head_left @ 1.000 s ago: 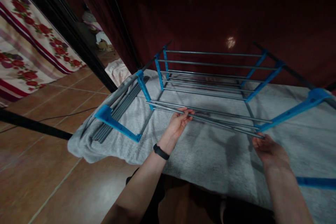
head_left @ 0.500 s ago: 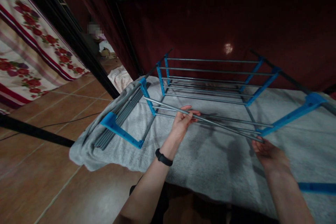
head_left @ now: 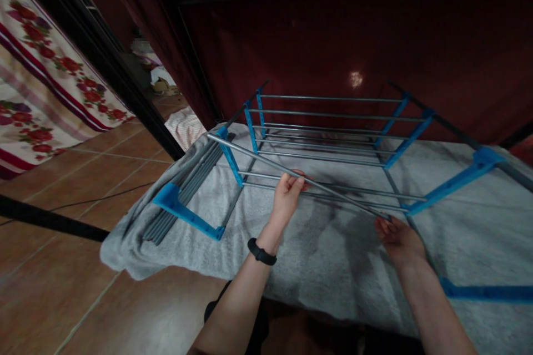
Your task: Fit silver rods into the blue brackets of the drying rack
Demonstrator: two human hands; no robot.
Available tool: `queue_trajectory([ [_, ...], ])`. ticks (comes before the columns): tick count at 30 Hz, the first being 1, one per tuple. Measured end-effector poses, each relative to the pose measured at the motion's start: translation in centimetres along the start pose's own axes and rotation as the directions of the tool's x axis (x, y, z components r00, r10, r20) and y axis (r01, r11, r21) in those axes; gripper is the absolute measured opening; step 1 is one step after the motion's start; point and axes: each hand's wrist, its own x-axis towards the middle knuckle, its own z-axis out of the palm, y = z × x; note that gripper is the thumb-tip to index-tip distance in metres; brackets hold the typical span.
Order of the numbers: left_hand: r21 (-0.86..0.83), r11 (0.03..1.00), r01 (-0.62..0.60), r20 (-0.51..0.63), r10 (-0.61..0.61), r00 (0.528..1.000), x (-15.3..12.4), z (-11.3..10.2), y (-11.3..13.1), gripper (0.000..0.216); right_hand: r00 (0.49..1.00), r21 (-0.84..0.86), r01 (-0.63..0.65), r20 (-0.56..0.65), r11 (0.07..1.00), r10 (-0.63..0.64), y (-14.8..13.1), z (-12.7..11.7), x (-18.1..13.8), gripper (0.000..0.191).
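A thin grey metal rod slants across the front of a partly assembled rack with blue plastic brackets. My left hand pinches it near the middle, thumb on top. At its lower right end, my right hand has its fingers closed around the tip. The rod's far left end passes over the top of a blue bracket; whether they touch I cannot tell. Behind, several rods span between the rack's two sides.
A bundle of loose grey rods lies on the grey blanket at the left. Another blue bracket sticks out at the front right. Dark red panelling stands behind. Tiled floor and a floral curtain are at the left.
The rod has shifted left and its left end now sits higher, over the bracket. My right hand has moved left with it; my left hand still grips the middle. The view has shifted slightly.
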Motion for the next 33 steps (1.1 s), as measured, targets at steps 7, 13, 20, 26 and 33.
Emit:
queue_trajectory([
  [7,0.103,0.990,-0.095,0.063,0.088,0.994,0.2,-0.8,-0.7,0.031,1.000,0.009,-0.012,0.003,1.000,0.012,1.6,0.8,-0.4,0.015],
  [13,0.143,0.983,-0.114,0.068,0.105,0.992,0.1,-1.3,-1.1,0.032,0.999,0.036,0.018,0.041,0.999,-0.020,1.7,0.6,-0.5,0.019],
  [20,0.194,0.969,-0.151,0.018,0.151,0.988,0.6,-1.6,-1.1,0.032,0.996,0.002,-0.015,0.093,1.000,0.015,2.0,0.7,-0.7,0.017],
  [26,0.228,0.958,-0.176,-0.034,0.188,0.982,1.1,-2.1,-1.1,0.032,0.976,-0.149,0.010,0.215,0.989,0.022,2.4,0.3,-0.7,0.013],
  [33,0.180,0.967,-0.179,0.000,0.182,0.983,0.9,-2.1,-0.9,0.032,0.962,-0.324,0.092,0.271,0.942,-0.001,2.5,0.3,-1.0,0.006],
])
